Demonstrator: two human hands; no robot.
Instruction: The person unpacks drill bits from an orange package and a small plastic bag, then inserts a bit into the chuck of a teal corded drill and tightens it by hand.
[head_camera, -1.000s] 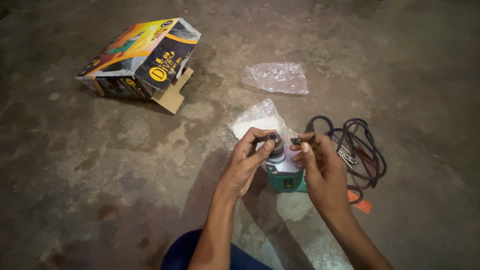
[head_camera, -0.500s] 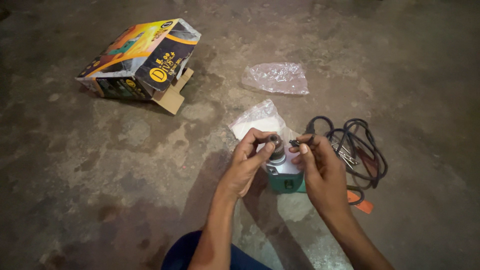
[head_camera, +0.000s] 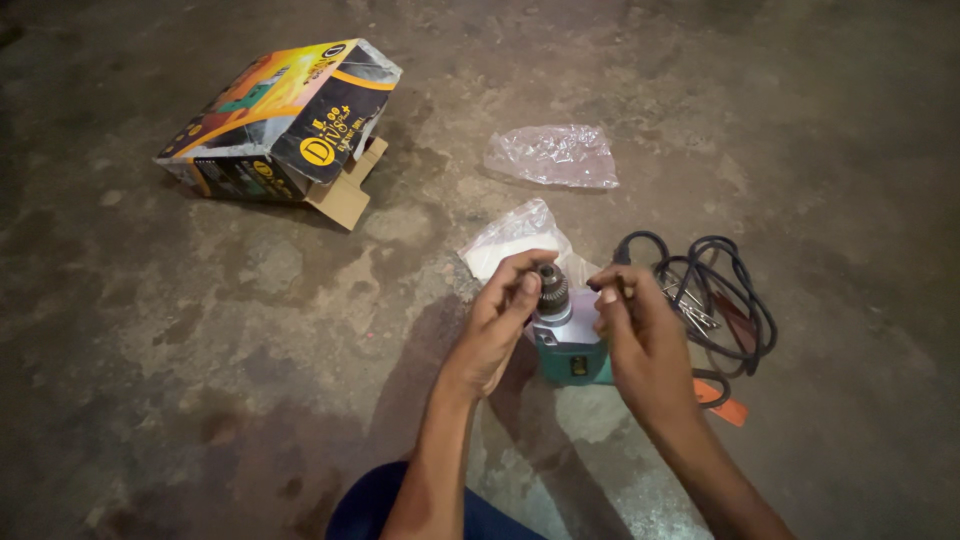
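A teal electric drill (head_camera: 570, 350) stands upright on the concrete floor with its silver chuck (head_camera: 552, 288) pointing up. My left hand (head_camera: 500, 320) curls around the chuck, fingertips on its dark ridged collar. My right hand (head_camera: 640, 335) sits against the drill's right side and pinches a small dark part near the chuck; what that part is I cannot tell. The drill's black cord (head_camera: 715, 290) lies coiled on the floor just right of my right hand.
An opened, crumpled cardboard box (head_camera: 280, 120) in yellow, orange and black lies at the far left. One clear plastic bag (head_camera: 550, 155) lies beyond the drill, another (head_camera: 510, 240) lies just behind it. An orange tag (head_camera: 722, 405) and some metal bits (head_camera: 690, 305) rest by the cord.
My hands and the drill have stayed almost in place. The right hand's fingers have shifted slightly at the chuck.
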